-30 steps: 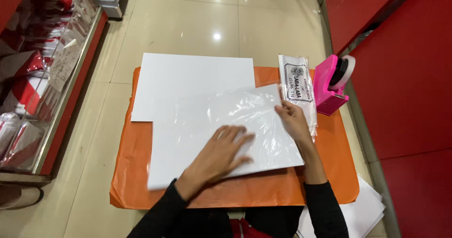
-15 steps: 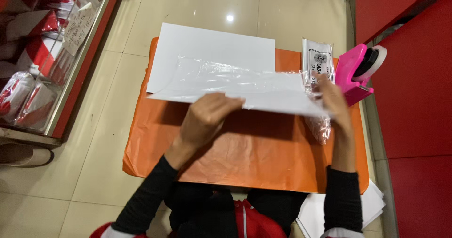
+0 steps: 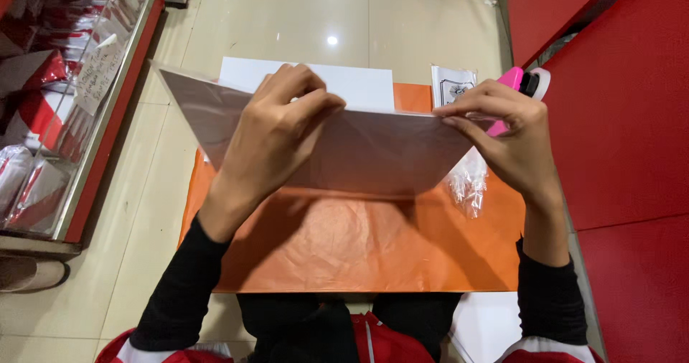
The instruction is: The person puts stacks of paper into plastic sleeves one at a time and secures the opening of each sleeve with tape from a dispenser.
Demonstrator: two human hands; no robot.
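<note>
From my feed, a glass-fronted display case [image 3: 79,112] with red trim runs down the far left, red-and-white packages inside it. My left hand [image 3: 276,129] is closed on the upper edge of a large white sheet [image 3: 373,155], fingers curled over the top, thumb in front. The sheet is lifted off the orange paper [image 3: 359,248] that covers the work surface, and tilted up toward me, its underside in shadow. Behind it, a second white sheet [image 3: 359,83] lies flat on the orange. My right hand [image 3: 502,133] pinches the same raised edge at its right corner with fingertips and thumb. Just past that hand hangs crinkled clear plastic [image 3: 468,183], possibly a wrapper on the sheet; I cannot tell. Farther back lie a small printed packet [image 3: 453,86] and a pink tape dispenser [image 3: 524,83].
</note>
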